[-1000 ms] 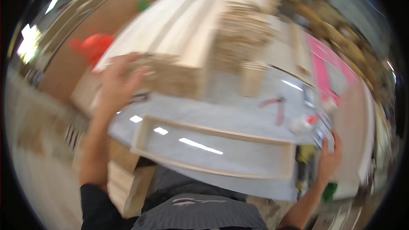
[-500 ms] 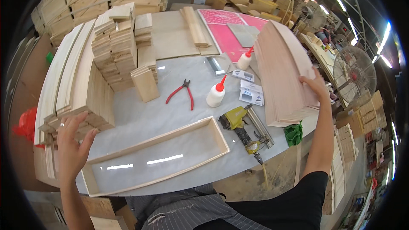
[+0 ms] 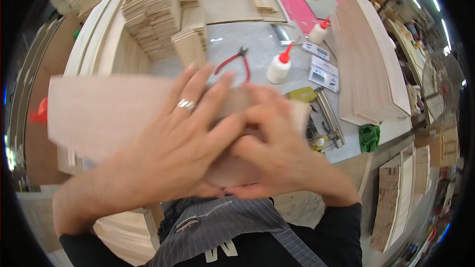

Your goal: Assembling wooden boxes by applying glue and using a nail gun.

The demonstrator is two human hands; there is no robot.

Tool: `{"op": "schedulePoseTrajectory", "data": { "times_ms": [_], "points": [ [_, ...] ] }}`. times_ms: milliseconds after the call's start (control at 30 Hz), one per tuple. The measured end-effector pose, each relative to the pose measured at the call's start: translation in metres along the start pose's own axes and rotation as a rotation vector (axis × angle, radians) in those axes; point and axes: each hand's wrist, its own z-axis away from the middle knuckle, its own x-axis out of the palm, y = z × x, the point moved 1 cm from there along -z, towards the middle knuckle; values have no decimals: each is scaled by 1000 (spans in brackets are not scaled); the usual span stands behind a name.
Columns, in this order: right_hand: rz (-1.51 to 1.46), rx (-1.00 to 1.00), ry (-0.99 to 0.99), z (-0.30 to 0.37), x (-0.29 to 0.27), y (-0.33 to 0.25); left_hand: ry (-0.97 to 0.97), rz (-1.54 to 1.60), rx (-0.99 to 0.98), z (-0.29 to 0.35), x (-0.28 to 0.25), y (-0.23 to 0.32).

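A thin pale-pink wooden panel point(image 3: 106, 106) is up in front of me, crossing the near side of the table. My left hand point(image 3: 183, 123), with a ring on one finger, lies across its face, fingers spread. At its right part, my right hand point(image 3: 274, 143) has curled fingers closed on the panel; both hands are blurred. The panel and hands hide the place of the rectangular wooden frame. Just beyond the right hand lies a yellow-green nail gun point(image 3: 303, 95), partly covered. Red-handled cutters point(image 3: 242, 55) and a white glue bottle point(image 3: 278, 69) with a red tip lie farther off.
A tall stack of pinkish panels point(image 3: 363, 64) stands at the right, a green cloth point(image 3: 369, 138) by its near end. Stacked wooden slats point(image 3: 153, 15) and long boards point(image 3: 131, 44) fill the left. Another glue bottle point(image 3: 318, 32) and small boxes point(image 3: 324, 73) sit near the right stack.
My hands have come together from the left and right stacks to the middle. A wooden panel is now between them, over where the frame lay. The view has shifted.
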Motion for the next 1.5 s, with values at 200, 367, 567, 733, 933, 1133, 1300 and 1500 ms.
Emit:
{"op": "schedulePoseTrajectory", "data": {
  "times_ms": [200, 367, 567, 733, 933, 1133, 1300, 1500],
  "points": [
    [33, 266, 109, 50, 35, 28, -101, -18, -225, 62, 52, -21],
    [-473, 692, 171, 131, 90, 57, -103, -54, -362, 101, 61, -41],
    [-522, 830, 313, 126, 114, 37, -104, -26, -398, 86, 94, -52],
    [-808, 759, 298, 128, 114, 37, -34, 54, -377, 67, 105, -44],
    [-698, 690, 389, 137, 109, 32, -45, 68, -366, 47, 123, -32],
    [-468, 652, 349, 141, 116, 37, -43, 104, -314, 31, 136, -33],
    [-501, 694, 383, 140, 121, 40, -49, 116, -305, 24, 143, -36],
    [-470, 687, 368, 137, 117, 42, -82, 140, -326, 26, 153, -38]
  ]
}}
